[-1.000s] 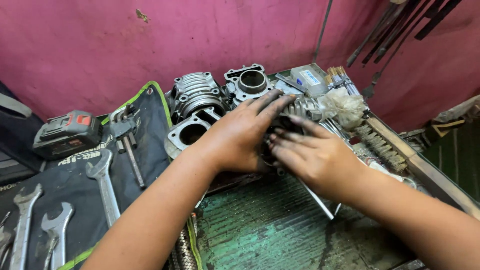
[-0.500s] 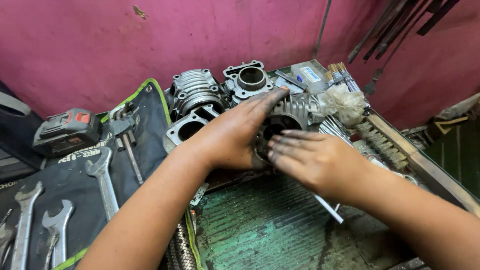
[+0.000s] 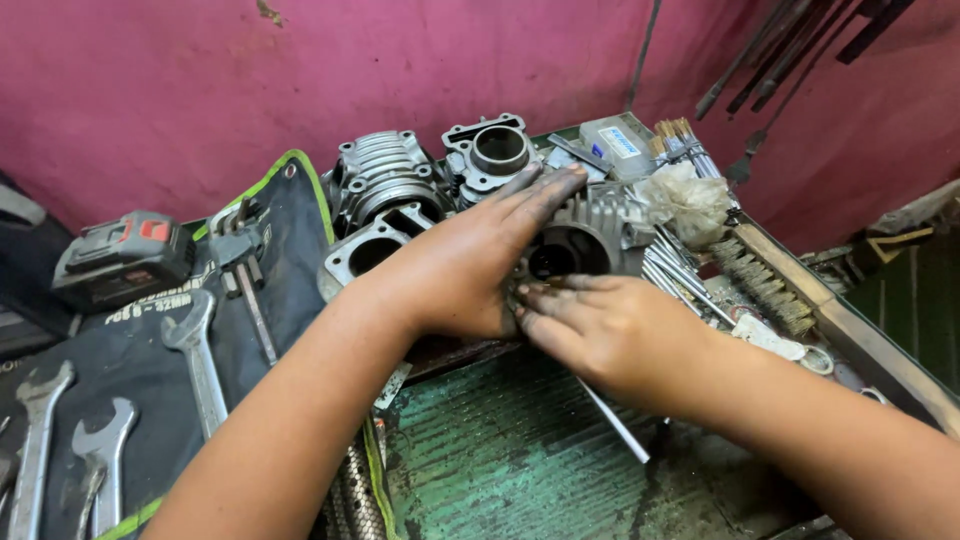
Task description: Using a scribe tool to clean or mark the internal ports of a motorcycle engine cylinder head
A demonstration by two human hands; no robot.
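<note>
A grey finned engine cylinder (image 3: 590,232) lies on its side in the middle of the bench, its dark bore facing me. My left hand (image 3: 470,265) lies flat across its left side, fingers stretched toward the far end. My right hand (image 3: 600,325) rests against its near face, greasy fingertips pointing left at the rim of the bore. Both hands press on the cylinder; part of it is hidden under them.
Three more cylinder parts (image 3: 385,180) (image 3: 495,155) (image 3: 365,255) sit behind and left. Spanners (image 3: 195,350) lie on a dark tool roll (image 3: 130,380) at left beside a battery pack (image 3: 125,255). Wire brushes (image 3: 765,280), a crumpled rag (image 3: 690,200) and metal rods (image 3: 615,420) lie at right. A pink wall stands behind.
My left hand has slid up over the cylinder and my right hand has drawn back a little, so the dark bore now shows between them.
</note>
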